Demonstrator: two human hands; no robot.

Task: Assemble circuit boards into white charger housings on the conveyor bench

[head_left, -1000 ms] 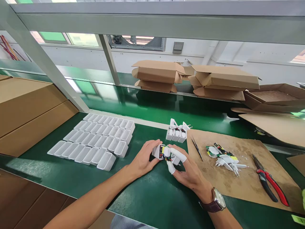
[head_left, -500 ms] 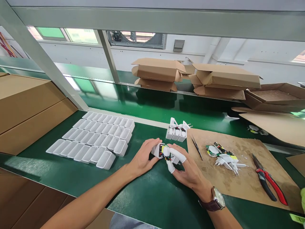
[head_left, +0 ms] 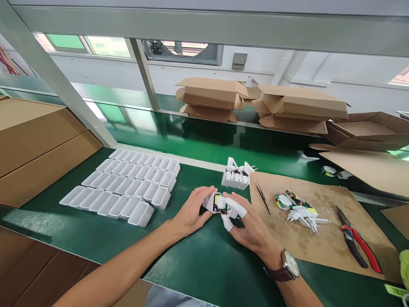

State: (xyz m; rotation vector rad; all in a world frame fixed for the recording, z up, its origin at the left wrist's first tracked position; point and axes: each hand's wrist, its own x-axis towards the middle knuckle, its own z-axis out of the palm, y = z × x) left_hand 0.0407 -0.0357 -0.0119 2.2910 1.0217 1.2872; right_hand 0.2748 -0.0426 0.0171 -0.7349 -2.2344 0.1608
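My left hand (head_left: 194,209) grips a white plastic case (head_left: 208,202) at the middle of the bench, its open end facing right. A circuit board assembly (head_left: 221,204) with a yellow part and a round white disc sits at the mouth of the case, partly inside it. My right hand (head_left: 244,219), with white covers on the fingertips, pinches the right end of this assembly. Just behind my hands stand several filled white cases (head_left: 236,179) with plug parts on top. Rows of white cases (head_left: 119,186) lie to the left.
On brown cardboard (head_left: 287,245) at the right lie tweezers (head_left: 263,197), loose boards and plug parts (head_left: 303,215), and red-black pliers (head_left: 356,238). Cardboard boxes (head_left: 211,94) stand at the back, and a large box (head_left: 41,145) is at the left.
The board assembly sits slightly closer to the case, and my right hand has shifted a little left with it. The whole view has moved slightly.
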